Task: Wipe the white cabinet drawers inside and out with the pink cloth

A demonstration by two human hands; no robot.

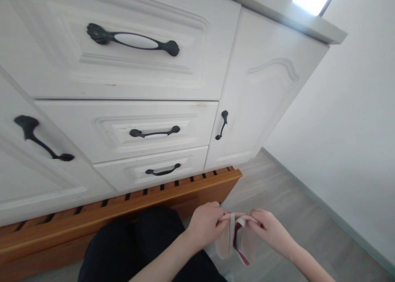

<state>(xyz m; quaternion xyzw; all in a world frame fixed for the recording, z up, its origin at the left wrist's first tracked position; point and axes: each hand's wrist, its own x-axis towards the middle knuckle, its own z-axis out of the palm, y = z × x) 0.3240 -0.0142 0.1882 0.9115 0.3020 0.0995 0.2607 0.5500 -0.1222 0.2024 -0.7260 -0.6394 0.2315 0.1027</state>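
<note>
A small pale pink cloth item (250, 243) with a dark red strip hangs between my hands at the lower middle right; its exact kind is hard to make out. My left hand (207, 222) pinches its top edge on the left, fingers curled. On the right side of the same edge, my right hand (268, 228) grips it between thumb and fingers. The lower part of the cloth dangles free above the floor and is slightly blurred.
White drawers (194, 109) with dark handles (135, 40) fill the upper left. A slatted wooden bench (185, 188) runs below them. Dark-clothed legs (129, 249) are beneath my left arm. A white wall (345, 130) rises at the right over grey flooring (277, 191).
</note>
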